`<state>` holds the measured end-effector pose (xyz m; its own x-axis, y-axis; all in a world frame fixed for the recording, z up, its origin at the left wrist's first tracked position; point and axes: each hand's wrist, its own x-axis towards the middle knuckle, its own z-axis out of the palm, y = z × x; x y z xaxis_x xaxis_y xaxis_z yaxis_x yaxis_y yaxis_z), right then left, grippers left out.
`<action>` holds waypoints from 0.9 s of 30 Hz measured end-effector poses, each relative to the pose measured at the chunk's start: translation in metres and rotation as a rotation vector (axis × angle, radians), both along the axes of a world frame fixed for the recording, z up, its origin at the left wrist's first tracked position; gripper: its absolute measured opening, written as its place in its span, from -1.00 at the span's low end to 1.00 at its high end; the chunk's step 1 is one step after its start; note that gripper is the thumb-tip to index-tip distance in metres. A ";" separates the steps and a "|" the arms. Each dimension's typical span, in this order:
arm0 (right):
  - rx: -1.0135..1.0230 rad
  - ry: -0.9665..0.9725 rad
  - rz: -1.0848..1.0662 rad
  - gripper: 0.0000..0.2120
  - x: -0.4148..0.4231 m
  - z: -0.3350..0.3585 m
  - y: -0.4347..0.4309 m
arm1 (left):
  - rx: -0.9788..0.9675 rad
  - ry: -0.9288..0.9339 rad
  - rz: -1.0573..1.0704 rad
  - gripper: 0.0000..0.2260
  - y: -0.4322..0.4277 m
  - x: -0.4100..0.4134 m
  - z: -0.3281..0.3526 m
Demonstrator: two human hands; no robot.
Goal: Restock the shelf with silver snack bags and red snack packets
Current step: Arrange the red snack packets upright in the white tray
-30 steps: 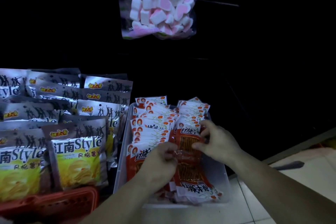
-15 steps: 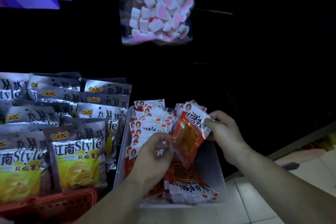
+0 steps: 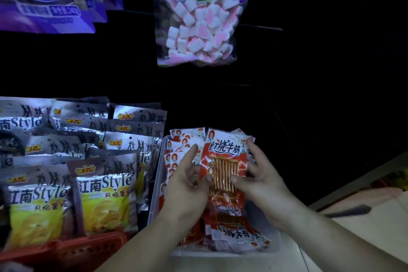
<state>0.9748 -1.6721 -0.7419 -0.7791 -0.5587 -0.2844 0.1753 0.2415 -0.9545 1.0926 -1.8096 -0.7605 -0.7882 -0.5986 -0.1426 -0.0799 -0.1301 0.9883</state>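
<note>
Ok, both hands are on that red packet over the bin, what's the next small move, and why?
Probably lower the red packet upright into the row at the back of the white bin. The left hand and right hand both hold it label-up and facing forward, like the standing packets beside it; the loose packets in front lie flat.

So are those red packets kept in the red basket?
No, the red packets stand in a clear plastic bin, while the red basket beside it holds silver bags.
</note>
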 end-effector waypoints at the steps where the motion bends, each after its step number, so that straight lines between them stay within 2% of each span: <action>1: 0.016 0.026 -0.014 -0.08 0.004 -0.004 -0.002 | -0.006 -0.016 0.006 -0.35 -0.001 0.000 -0.001; 4: 0.045 0.104 -0.095 -0.05 0.010 -0.007 -0.005 | -0.044 -0.025 -0.001 -0.40 -0.001 0.002 0.000; 9: 0.052 0.142 -0.138 -0.25 0.000 -0.002 -0.003 | 0.088 -0.069 -0.126 -0.25 0.002 0.001 0.004; 11: 0.033 0.131 -0.144 -0.34 -0.003 0.002 -0.003 | 0.077 -0.075 -0.161 -0.17 0.003 0.000 0.003; 12: 0.025 0.126 -0.147 -0.37 -0.003 0.004 -0.002 | -0.008 -0.092 -0.166 -0.14 0.002 0.001 0.003; 13: 0.019 0.121 -0.152 -0.40 -0.004 0.005 -0.002 | -0.189 -0.143 -0.162 -0.12 0.001 0.002 0.003; 15: 0.005 0.114 -0.159 -0.49 -0.003 0.006 -0.001 | -0.661 -0.225 -0.100 -0.13 -0.005 0.003 -0.002; 16: -0.003 0.114 -0.161 -0.55 -0.003 0.006 -0.001 | -0.846 -0.201 -0.082 -0.16 -0.007 0.003 -0.004; 18: -0.018 0.101 -0.176 -0.65 0.001 0.008 -0.004 | -0.992 -0.113 -0.123 -0.27 -0.003 0.001 -0.003; 19: -0.038 0.073 -0.172 -0.69 0.002 0.009 -0.006 | -0.959 -0.066 -0.145 -0.32 0.001 -0.001 -0.001; 20: -0.064 0.021 -0.145 -0.73 0.002 0.011 -0.006 | -0.832 -0.023 -0.152 -0.36 0.006 -0.001 0.004; 22: -0.117 -0.151 0.020 -0.78 0.002 0.020 -0.006 | -0.452 0.042 -0.132 -0.47 0.013 -0.003 0.012; 24: -0.106 -0.262 0.183 -0.73 0.002 0.027 -0.004 | -0.202 0.068 -0.143 -0.56 0.014 -0.005 0.017; 25: -0.085 -0.232 0.177 -0.74 0.003 0.026 -0.006 | -0.134 0.074 -0.157 -0.54 0.014 -0.005 0.018; 27: 0.010 0.029 0.007 -0.80 0.006 0.016 -0.010 | -0.040 0.080 -0.141 -0.47 0.012 -0.003 0.021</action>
